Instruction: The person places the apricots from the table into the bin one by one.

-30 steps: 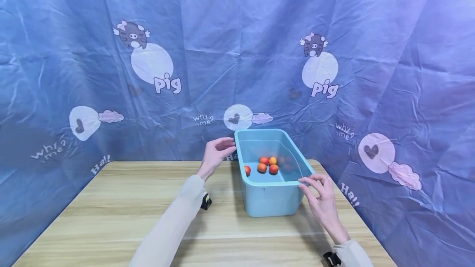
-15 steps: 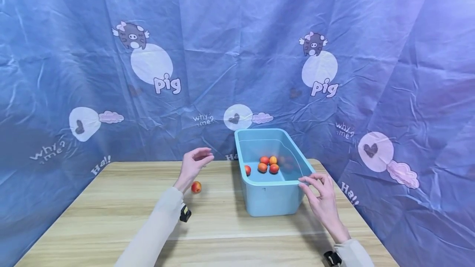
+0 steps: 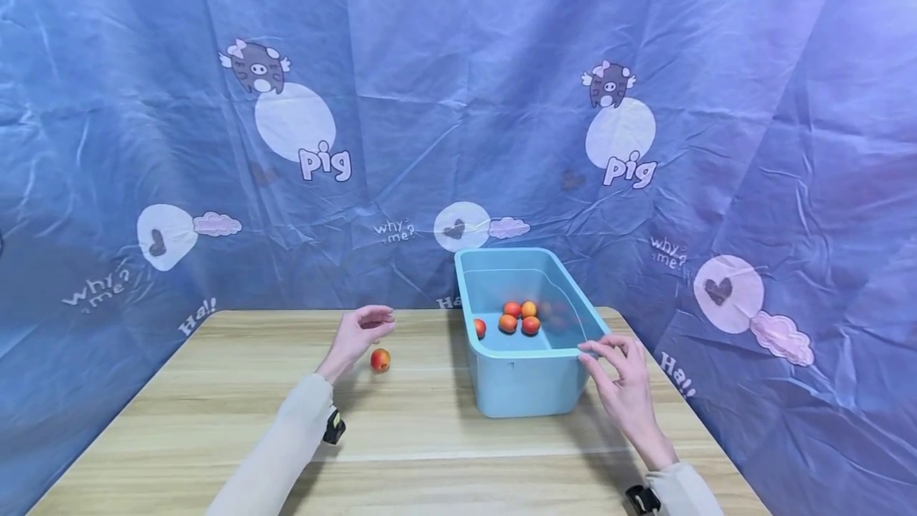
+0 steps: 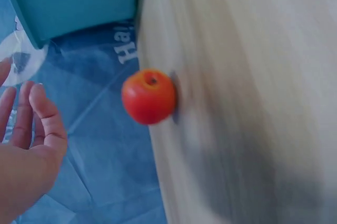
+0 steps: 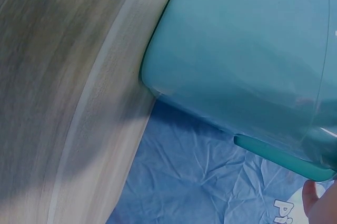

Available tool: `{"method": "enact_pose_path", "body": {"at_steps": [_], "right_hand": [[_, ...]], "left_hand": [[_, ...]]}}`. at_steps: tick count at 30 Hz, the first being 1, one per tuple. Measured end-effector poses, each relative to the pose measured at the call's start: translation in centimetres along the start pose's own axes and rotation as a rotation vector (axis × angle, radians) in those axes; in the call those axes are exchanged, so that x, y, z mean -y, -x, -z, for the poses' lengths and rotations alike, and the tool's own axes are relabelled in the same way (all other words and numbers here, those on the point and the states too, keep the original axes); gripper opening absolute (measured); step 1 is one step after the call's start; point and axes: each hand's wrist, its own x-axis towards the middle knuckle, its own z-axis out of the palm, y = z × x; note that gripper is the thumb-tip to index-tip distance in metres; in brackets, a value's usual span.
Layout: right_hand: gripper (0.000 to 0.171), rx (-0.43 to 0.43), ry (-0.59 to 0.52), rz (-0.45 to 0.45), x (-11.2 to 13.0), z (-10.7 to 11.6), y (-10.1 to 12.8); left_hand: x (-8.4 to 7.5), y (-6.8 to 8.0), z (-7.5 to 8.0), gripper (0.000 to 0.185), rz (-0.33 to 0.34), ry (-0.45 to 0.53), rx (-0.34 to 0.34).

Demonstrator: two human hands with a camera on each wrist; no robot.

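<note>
A small red-orange apple point(image 3: 380, 360) lies on the wooden table, left of the light-blue plastic bin point(image 3: 526, 381). In the left wrist view the same apple point(image 4: 149, 97) shows its stem hollow. My left hand point(image 3: 356, 337) hovers just behind and above the apple, fingers loosely bent, a gap between thumb and fingertips, nothing held. At the bin's near right corner, my right hand point(image 3: 623, 381) pinches the rim between thumb and fingers. Inside the bin are several similar red and orange fruits point(image 3: 508, 324). The right wrist view shows only a bit of the right hand point(image 5: 320, 205) beside the rim.
The pale wooden table point(image 3: 215, 404) ends at a blue cloth backdrop point(image 3: 401, 142) printed with pigs and words, which hangs behind and on both sides. The bin stands toward the table's back right. A black band point(image 3: 333, 426) is on the left wrist.
My left hand has moved left and down, away from the bin's left rim, to the apple, which its arm had hidden from view. The right hand and bin stay put.
</note>
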Motion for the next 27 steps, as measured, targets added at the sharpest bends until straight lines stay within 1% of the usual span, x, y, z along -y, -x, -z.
{"method": "enact_pose_path", "body": {"at_steps": [4, 8, 10, 12, 14, 17, 20, 22, 25, 27], "right_hand": [[0.035, 0.002, 0.002, -0.004, 0.0, 0.0, -0.1], [0.035, 0.002, 0.004, -0.007, 0.0, -0.1, -0.2], [0.036, 0.003, 0.007, -0.011, 0.0, -0.1, -0.2], [0.036, 0.004, 0.009, -0.013, 0.1, -0.1, -0.2], [0.036, 0.003, 0.01, -0.012, 0.1, 0.0, -0.2], [0.036, 0.004, 0.008, -0.009, 0.1, 0.0, -0.2], [0.035, 0.004, 0.005, -0.006, 0.1, 0.0, -0.2], [0.035, 0.005, 0.004, -0.006, 0.1, 0.0, -0.1], [0.035, 0.005, 0.005, -0.009, 0.2, 0.1, -0.1], [0.036, 0.007, 0.005, -0.01, 0.2, 0.1, -0.1]], "left_hand": [[0.7, 0.2, 0.6, 0.036, 0.042, -0.062, 0.016], [2.2, 0.1, 1.0, 0.036, 0.055, -0.158, 0.013], [2.8, 0.2, 1.2, 0.039, 0.075, -0.191, 0.016], [3.2, 0.3, 1.4, 0.043, 0.113, -0.191, 0.029], [3.6, 0.3, 1.6, 0.049, 0.166, -0.167, 0.045], [4.1, 0.5, 1.9, 0.055, 0.249, -0.131, 0.08], [4.5, 0.6, 2.2, 0.057, 0.317, -0.117, 0.122], [4.6, 0.6, 2.3, 0.058, 0.349, -0.11, 0.154], [4.6, 0.8, 2.5, 0.061, 0.369, -0.117, 0.212], [4.6, 0.8, 2.5, 0.061, 0.37, -0.125, 0.248]]}}
